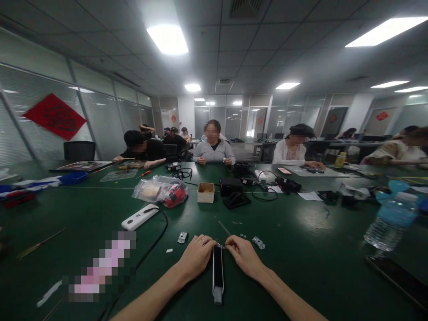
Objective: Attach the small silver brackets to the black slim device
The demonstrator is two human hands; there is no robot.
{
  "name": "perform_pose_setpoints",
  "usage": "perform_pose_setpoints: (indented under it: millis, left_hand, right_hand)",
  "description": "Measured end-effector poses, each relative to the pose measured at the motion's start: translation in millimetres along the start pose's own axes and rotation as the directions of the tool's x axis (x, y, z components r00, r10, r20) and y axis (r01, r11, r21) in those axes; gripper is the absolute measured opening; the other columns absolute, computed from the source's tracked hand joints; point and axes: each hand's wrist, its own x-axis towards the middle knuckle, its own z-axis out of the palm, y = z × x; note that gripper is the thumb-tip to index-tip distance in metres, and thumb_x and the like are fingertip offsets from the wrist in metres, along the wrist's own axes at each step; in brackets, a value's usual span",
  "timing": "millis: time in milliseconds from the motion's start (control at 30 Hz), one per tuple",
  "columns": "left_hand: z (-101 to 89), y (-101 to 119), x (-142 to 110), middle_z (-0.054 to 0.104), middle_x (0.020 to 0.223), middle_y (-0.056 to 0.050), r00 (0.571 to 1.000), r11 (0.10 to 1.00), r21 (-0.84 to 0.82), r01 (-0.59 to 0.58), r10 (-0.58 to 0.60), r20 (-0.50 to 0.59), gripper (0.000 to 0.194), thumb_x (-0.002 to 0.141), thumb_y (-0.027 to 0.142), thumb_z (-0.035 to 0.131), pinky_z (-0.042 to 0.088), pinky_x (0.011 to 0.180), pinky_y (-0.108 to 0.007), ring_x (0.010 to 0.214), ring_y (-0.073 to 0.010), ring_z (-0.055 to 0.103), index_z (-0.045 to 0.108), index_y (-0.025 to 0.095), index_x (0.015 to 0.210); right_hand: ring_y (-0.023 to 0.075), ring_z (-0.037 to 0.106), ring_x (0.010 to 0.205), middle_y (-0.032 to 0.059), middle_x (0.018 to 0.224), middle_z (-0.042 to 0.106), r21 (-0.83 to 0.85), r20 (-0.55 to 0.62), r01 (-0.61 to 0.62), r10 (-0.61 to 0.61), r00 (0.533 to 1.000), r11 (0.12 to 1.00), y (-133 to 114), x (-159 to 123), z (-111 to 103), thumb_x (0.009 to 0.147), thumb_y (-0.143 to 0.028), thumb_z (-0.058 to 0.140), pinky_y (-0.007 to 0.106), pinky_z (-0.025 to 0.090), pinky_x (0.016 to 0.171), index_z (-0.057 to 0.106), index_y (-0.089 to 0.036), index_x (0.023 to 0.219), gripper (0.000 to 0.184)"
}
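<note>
A slim, long device (218, 269) with a black face, pale edges and a grey end lies on the green table, pointing toward me. My left hand (199, 255) is closed at its far end, fingertips against the left side. Opposite it, my right hand (244, 255) is pinched close to the same end; what sits between its fingers is too small to make out. A thin stick (224, 228) extends away just beyond the right fingers. One small metal bracket (182, 237) lies left of my hands, another bracket (258, 242) on the right.
A white power strip (140, 217) with a black cable lies left. Ahead are a plastic bag (152, 189), a small open box (205, 194) and a black box (230, 186). A water bottle (388, 223) and phone (397, 278) are right. Several people sit across the table.
</note>
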Motion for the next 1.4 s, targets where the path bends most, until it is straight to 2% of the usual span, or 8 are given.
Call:
perform_pose_setpoints:
  millis: [367, 733, 933, 1233, 1400]
  left_hand:
    - [2.3, -1.3, 0.7, 0.064, 0.1, -0.003, 1.0, 0.998, 0.068, 0.009, -0.01, 0.013, 0.026, 0.094, 0.012, 0.04, 0.039, 0.079, -0.031, 0.091, -0.0182, 0.054, 0.058, 0.022, 0.109]
    - [7.7, -5.3, 0.7, 0.064, 0.101, -0.004, 1.0, 0.996, 0.084, -0.01, 0.009, 0.014, 0.025, 0.094, 0.013, 0.04, 0.039, 0.08, -0.031, 0.092, -0.0187, 0.054, 0.058, 0.022, 0.109]
    - [4.9, -3.5, -0.2, 0.063, 0.101, -0.003, 1.0, 0.998, 0.068, -0.005, 0.003, 0.018, 0.027, 0.094, 0.012, 0.039, 0.041, 0.08, -0.031, 0.092, -0.0187, 0.054, 0.056, 0.022, 0.112]
    - [6.2, -2.6, -0.2, 0.062, 0.101, -0.004, 1.0, 0.998, 0.064, 0.014, -0.016, 0.018, 0.029, 0.092, 0.01, 0.039, 0.042, 0.082, -0.032, 0.092, -0.0186, 0.053, 0.057, 0.022, 0.112]
    - [6.6, -3.5, -0.4, 0.062, 0.101, -0.004, 0.999, 0.998, 0.056, 0.021, -0.023, 0.027, 0.029, 0.092, 0.01, 0.04, 0.043, 0.082, -0.032, 0.092, -0.0189, 0.054, 0.056, 0.023, 0.112]
  right_hand:
    - [0.0137, 0.055, 0.067, 0.0022, 0.079, 0.063, 0.0, 0.032, -0.009, 0.009, 0.999, 1.0, -4.8, -2.7, -4.1, 0.086, -0.021, 0.046, 0.024, 0.042, 0.06, 0.062, -0.017, 0.087, 0.017]
    - [0.0158, 0.058, 0.078, 0.0029, 0.083, 0.064, 0.008, 0.023, 0.025, -0.025, 0.999, 1.0, -4.9, -1.6, -2.5, 0.085, -0.018, 0.045, 0.025, 0.043, 0.07, 0.063, -0.018, 0.085, 0.018]
    - [0.0152, 0.058, 0.079, 0.0033, 0.086, 0.064, 0.009, 0.056, -0.003, 0.003, 0.998, 1.0, -9.6, -2.8, -6.2, 0.087, -0.017, 0.044, 0.024, 0.044, 0.07, 0.062, -0.017, 0.085, 0.019]
    - [0.015, 0.058, 0.079, 0.0027, 0.087, 0.064, 0.002, 0.055, 0.004, -0.004, 0.998, 1.0, -4.0, -2.6, -4.1, 0.088, -0.019, 0.044, 0.024, 0.044, 0.069, 0.064, -0.018, 0.088, 0.019]
    - [0.0148, 0.057, 0.074, 0.0028, 0.085, 0.063, -0.016, 0.059, 0.004, -0.003, 0.998, 1.0, -4.0, -2.0, -4.2, 0.087, -0.02, 0.045, 0.024, 0.044, 0.065, 0.064, -0.019, 0.09, 0.019]
